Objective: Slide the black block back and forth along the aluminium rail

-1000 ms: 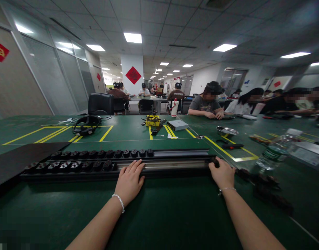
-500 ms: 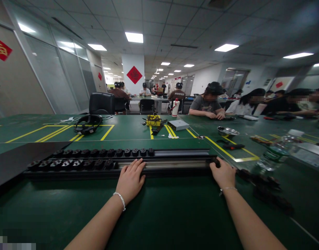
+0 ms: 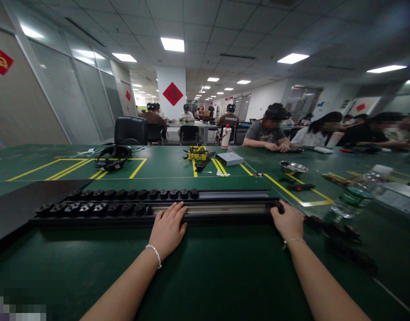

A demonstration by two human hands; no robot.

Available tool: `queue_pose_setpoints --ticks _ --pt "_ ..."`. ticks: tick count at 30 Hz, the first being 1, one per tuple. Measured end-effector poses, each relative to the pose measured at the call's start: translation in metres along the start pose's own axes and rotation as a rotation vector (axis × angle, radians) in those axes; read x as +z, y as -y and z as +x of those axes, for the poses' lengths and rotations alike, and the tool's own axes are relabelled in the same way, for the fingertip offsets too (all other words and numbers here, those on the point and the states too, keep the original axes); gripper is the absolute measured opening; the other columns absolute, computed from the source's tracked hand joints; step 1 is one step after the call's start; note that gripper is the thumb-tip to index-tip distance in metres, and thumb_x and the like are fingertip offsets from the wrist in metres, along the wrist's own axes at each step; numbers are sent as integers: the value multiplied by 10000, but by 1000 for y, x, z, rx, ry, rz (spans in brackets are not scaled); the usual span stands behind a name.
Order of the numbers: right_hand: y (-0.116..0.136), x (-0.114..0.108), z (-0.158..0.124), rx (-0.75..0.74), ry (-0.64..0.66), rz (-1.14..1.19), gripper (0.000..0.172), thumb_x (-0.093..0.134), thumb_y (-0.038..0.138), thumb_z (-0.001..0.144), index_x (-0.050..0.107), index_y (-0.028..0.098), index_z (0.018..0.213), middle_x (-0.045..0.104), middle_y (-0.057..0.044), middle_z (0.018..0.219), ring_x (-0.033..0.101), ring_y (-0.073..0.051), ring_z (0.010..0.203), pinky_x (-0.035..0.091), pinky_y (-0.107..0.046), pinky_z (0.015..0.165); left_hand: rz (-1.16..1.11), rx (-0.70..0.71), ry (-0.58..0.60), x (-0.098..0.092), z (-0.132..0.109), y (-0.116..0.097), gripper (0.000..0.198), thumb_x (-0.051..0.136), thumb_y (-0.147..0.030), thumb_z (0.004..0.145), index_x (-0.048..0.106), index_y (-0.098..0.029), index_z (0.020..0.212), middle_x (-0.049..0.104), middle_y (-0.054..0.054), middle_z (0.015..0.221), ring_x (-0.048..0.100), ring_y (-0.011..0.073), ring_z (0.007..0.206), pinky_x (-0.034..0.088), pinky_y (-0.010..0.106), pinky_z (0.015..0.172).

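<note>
Two long black power tracks (image 3: 225,219) lie side by side across the green table, with a row of round black socket modules (image 3: 100,208) filling the left part of each. My left hand (image 3: 168,229) rests flat on the front track, fingers stretched over its bare silvery channel, just right of the last module. At the right end of that track, my right hand (image 3: 288,223) pinches a small black socket module (image 3: 276,207) against the channel; the fingers partly hide it. Several loose black modules (image 3: 342,234) lie on the table to the right of this hand.
A water bottle (image 3: 354,191) stands at right, near a metal bowl (image 3: 293,167) and a black-and-red tool (image 3: 300,187). Farther back are a headset (image 3: 113,158), a yellow item with cables (image 3: 197,153) and a grey box (image 3: 229,158). A person (image 3: 267,131) sits across the table.
Both hands keep nearly the same places on the front track. The camera view has shifted very slightly; nothing else has visibly moved.
</note>
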State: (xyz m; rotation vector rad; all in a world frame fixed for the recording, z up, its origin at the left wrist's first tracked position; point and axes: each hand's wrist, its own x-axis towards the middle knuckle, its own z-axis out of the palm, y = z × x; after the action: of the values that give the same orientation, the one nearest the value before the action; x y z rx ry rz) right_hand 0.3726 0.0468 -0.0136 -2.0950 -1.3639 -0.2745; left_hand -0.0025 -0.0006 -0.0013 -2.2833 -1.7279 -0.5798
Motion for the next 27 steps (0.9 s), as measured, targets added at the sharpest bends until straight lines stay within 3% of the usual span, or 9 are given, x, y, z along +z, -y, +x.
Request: queue_pose_setpoints --ticks 27 --pt "-7 4 4 -25 -57 25 467 418 332 702 609 53 1024 633 -174 965 557 -267 918 367 -401 868 17 7 -3 0 0 0 414 413 -301 806 444 -280 1218 419 -4 1348 354 196 1239 306 390 947"
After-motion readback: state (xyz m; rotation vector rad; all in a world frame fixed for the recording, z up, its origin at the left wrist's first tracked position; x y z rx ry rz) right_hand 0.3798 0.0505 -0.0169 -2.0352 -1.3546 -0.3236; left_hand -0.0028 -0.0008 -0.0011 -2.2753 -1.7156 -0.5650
